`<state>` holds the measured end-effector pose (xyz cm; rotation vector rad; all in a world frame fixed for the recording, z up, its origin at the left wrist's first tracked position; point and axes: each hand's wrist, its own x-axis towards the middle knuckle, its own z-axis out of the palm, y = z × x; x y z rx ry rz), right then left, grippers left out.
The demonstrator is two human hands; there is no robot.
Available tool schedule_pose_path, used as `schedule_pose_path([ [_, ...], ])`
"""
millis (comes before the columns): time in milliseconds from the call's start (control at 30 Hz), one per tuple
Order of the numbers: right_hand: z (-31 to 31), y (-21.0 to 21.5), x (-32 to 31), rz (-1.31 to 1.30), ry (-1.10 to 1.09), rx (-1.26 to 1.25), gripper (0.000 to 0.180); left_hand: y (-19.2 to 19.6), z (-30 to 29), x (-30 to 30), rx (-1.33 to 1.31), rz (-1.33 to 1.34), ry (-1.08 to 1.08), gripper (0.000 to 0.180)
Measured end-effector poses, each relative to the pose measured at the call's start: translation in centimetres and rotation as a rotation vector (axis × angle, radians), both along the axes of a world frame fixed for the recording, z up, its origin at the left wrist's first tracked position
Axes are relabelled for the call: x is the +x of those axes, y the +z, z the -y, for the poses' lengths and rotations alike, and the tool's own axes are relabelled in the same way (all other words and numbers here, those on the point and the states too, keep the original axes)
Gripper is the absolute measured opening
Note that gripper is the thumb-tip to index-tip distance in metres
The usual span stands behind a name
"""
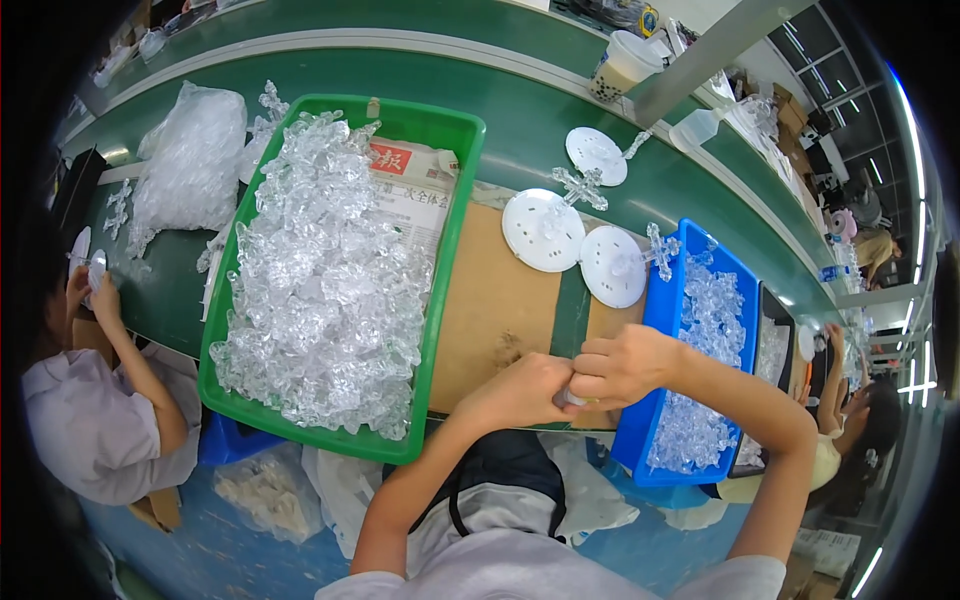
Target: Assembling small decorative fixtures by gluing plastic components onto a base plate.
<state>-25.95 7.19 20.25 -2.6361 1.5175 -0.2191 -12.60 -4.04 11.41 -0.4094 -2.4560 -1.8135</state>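
Note:
My left hand [527, 388] and my right hand [628, 366] meet at the bench's near edge, both with fingers closed. Between them shows a sliver of a small whitish piece [574, 398]; the fingers cover most of it, so its kind cannot be told. Beyond my hands, three white perforated discs [540, 232] lie on the bench, with clear cross-shaped plastic pieces [580, 188] on or beside them. Just right of my right hand stands a blue bin [645, 420] holding clear plastic pieces [712, 315]. On my left is a green tray [462, 150] heaped with clear plastic parts [320, 270].
Brown cardboard [490, 310] covers the bench between tray and bin. A bagged bundle of clear parts [195, 160] lies at the far left. A drink cup [625, 65] stands at the back beside a metal post [715, 50]. Co-workers [115, 420] sit on both sides.

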Motion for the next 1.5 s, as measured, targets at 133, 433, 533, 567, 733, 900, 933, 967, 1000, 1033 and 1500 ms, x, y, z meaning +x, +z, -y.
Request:
schedule_pose_path([
  [133,0.1,-1.0,1.2,0.061,-0.137,-0.135,0.023,-0.4,-1.4,0.4,0.204,-0.053,0.248,0.028],
  [433,1.0,0.4,-4.8,0.023,-0.679,-0.107,0.028,-3.2,1.0,0.7,0.070,-0.069,0.595,0.020],
  [533,0.9,1.3,-15.7,-0.151,-1.293,-0.342,0.043,-3.6,1.4,0.6,-0.013,-0.109,0.666,0.018],
  [567,1.1,1.5,-19.2,-0.217,-1.524,-0.321,0.051,-4.1,1.5,0.5,-0.056,-0.117,0.719,0.017],
  [733,2.5,-3.5,-29.0,0.316,-1.915,0.141,0.048,-5.7,1.6,0.2,-0.035,-0.124,0.752,0.019],
  [900,-0.6,-3.6,-32.8,0.086,-1.832,-0.043,0.038,-6.3,1.3,1.1,0.056,-0.058,0.728,0.031],
  [933,-1.0,-2.5,-32.1,0.194,-1.819,-0.105,0.037,-6.7,1.4,1.3,0.098,-0.034,0.741,0.038],
  [967,-1.7,-0.7,-31.0,0.300,-1.805,-0.164,0.037,-6.9,1.4,1.5,0.143,-0.009,0.753,0.046],
  [1000,-3.7,0.9,-30.5,0.462,-1.735,-0.217,0.037,-7.0,1.2,1.4,0.149,-0.004,0.745,0.046],
  [1033,-5.6,2.6,-29.7,0.618,-1.659,-0.269,0.038,-7.0,0.9,1.2,0.195,0.011,0.732,0.053],
  [1500,-3.7,-0.4,-1.7,0.237,-1.109,0.135,0.037,-6.1,0.6,4.1,0.152,-0.055,0.805,0.078],
])
